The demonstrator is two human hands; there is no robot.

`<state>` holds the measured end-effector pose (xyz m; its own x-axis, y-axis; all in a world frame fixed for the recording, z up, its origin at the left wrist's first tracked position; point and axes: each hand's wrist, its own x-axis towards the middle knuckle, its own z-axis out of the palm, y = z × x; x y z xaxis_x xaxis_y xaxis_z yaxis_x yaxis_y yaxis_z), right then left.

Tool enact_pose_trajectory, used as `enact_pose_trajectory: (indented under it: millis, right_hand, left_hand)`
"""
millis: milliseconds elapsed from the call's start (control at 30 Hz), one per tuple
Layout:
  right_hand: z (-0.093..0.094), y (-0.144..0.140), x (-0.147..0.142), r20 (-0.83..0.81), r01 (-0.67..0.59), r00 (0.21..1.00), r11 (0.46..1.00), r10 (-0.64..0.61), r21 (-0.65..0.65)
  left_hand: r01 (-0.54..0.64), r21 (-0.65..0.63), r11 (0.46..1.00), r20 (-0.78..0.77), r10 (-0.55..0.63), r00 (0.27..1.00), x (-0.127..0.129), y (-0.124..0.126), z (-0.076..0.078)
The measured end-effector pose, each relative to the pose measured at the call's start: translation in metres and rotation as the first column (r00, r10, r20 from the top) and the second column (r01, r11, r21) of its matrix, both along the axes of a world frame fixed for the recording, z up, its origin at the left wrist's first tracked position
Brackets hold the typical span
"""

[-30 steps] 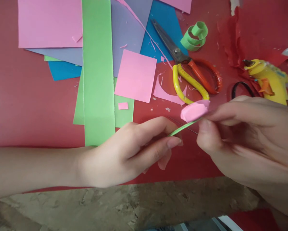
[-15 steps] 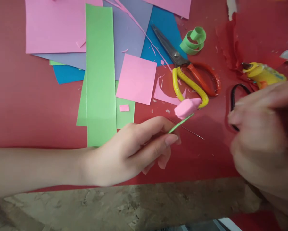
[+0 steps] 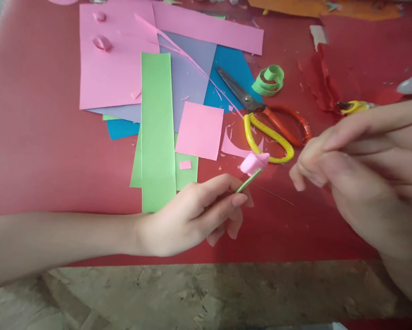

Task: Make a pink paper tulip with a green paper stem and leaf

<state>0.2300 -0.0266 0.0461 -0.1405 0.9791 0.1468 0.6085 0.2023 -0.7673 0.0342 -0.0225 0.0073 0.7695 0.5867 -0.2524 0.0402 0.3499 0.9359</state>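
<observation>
A small pink paper flower (image 3: pixel 254 163) on a thin green stem (image 3: pixel 249 180) is pinched between the thumb and forefinger of my left hand (image 3: pixel 192 220). The flower tilts up to the right, just below the yellow handle of the scissors (image 3: pixel 247 98). My right hand (image 3: pixel 357 174) is held up at the right, thumb and fingers curled together; anything between them is hidden. Under the flower a thin wire or needle (image 3: pixel 277 196) lies on the red tabletop (image 3: pixel 312 229). A green paper strip (image 3: pixel 156 128) and a pink paper square (image 3: pixel 200 130) lie behind my left hand.
Pink sheets (image 3: pixel 116 78), a lilac sheet (image 3: pixel 188 73) and a blue sheet (image 3: pixel 231 62) overlap at the back, with two folded pink pieces on top. A green paper coil (image 3: pixel 269 80) stands behind the scissors. A yellow bottle (image 3: pixel 355 107) is partly behind my right hand. Pink scraps are scattered about.
My right hand has moved left, closer to the flower, and now covers more of the yellow bottle. My left hand still holds the flower. The view has shifted, showing more of the table's back.
</observation>
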Motion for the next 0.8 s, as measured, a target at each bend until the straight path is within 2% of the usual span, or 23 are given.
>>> enact_pose_trajectory:
  millis: [67, 133, 200, 267, 333, 400, 500, 567, 633, 700, 800]
  right_hand:
    - [0.0003, 0.0042, 0.0025, 0.093, -0.002, 0.996, 0.997, -0.005, 0.075]
    - [-0.0019, 0.0069, 0.0054, 0.205, -0.092, 0.977, 0.984, 0.059, 0.155]
    - [-0.0043, 0.0076, 0.0073, 0.336, -0.214, 0.935, 0.938, 0.115, 0.273]
    - [-0.0049, 0.0066, 0.0073, 0.456, -0.325, 0.881, 0.861, 0.126, 0.391]
    - [-0.0036, 0.0049, 0.006, 0.454, -0.346, 0.881, 0.835, 0.132, 0.428]
    - [-0.0017, 0.0034, 0.0043, 0.329, -0.291, 0.93, 0.876, 0.164, 0.384]
    - [-0.0011, 0.0028, 0.0031, 0.015, -0.201, 0.979, 0.957, 0.202, 0.209]
    - [-0.003, 0.0036, 0.0029, -0.217, -0.183, 0.957, 0.982, 0.19, 0.056]
    - [-0.0058, 0.005, 0.0028, -0.389, -0.169, 0.911, 0.984, 0.136, -0.052]
    - [-0.0081, 0.006, 0.0027, -0.459, -0.142, 0.884, 0.986, 0.086, -0.088]
    - [-0.0094, 0.0063, 0.0029, -0.482, -0.099, 0.875, 0.992, 0.049, -0.078]
  left_hand:
    - [-0.004, 0.012, 1.0, 0.006, 0.004, 1.0, 0.0004, 0.0, -0.0009]
    - [-0.007, 0.03, 1.0, 0.019, 0.006, 1.0, 0.0003, -0.0001, -0.0016]
    - [-0.007, 0.041, 0.999, 0.026, 0.006, 1.0, -0.0002, -0.0001, -0.0024]
    - [-0.005, 0.04, 0.999, 0.034, 0.004, 0.999, -0.001, 0.0, -0.0037]
    - [-0.006, 0.033, 0.999, 0.05, 0.004, 0.999, -0.0015, -0.0002, -0.0054]
    - [-0.011, 0.025, 1.0, 0.074, 0.009, 0.997, -0.0017, -0.0008, -0.0073]
    - [-0.025, 0.02, 0.999, 0.094, 0.023, 0.995, -0.0014, -0.0019, -0.0096]
    - [-0.032, 0.02, 0.999, 0.099, 0.029, 0.995, -0.0012, -0.0024, -0.0102]
    - [-0.035, 0.013, 0.999, 0.094, 0.033, 0.995, -0.0012, -0.0026, -0.0101]
    - [-0.039, 0.005, 0.999, 0.087, 0.038, 0.995, -0.0015, -0.0027, -0.0095]
    - [-0.045, -0.002, 0.999, 0.092, 0.045, 0.995, -0.0018, -0.0028, -0.0091]
